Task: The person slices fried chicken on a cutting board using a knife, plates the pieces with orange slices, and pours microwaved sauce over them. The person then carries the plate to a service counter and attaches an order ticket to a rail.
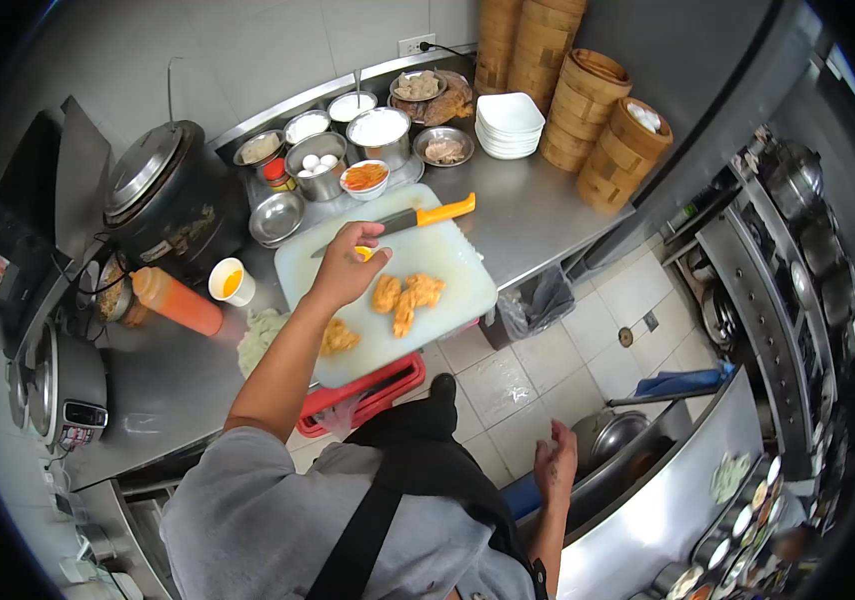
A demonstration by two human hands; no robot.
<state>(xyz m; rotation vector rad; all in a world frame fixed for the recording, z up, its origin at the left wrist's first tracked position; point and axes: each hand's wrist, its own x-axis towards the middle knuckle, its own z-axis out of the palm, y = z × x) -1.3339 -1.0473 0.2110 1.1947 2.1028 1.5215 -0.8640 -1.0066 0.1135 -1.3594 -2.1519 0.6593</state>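
My left hand (350,262) is over the white cutting board (458,255), its fingers curled around a small yellow-orange thing (363,253) whose kind I cannot make out. Beside that hand, a knife (445,209) with a yellow handle lies across the board, its blade partly behind my fingers. Several golden, fried-looking pieces (410,298) lie on the board, with another golden piece (339,337) beside my forearm. Down at my right side, my right hand (555,465) hangs free of any object, fingers loosely apart.
A paper cup (232,283) with yellow contents and an orange squeeze bottle (178,302) stand left of the board. Behind it are a bowl of eggs (318,166), white plates (509,127) and bamboo steamers (625,155). A red bin (368,395) sits below the counter.
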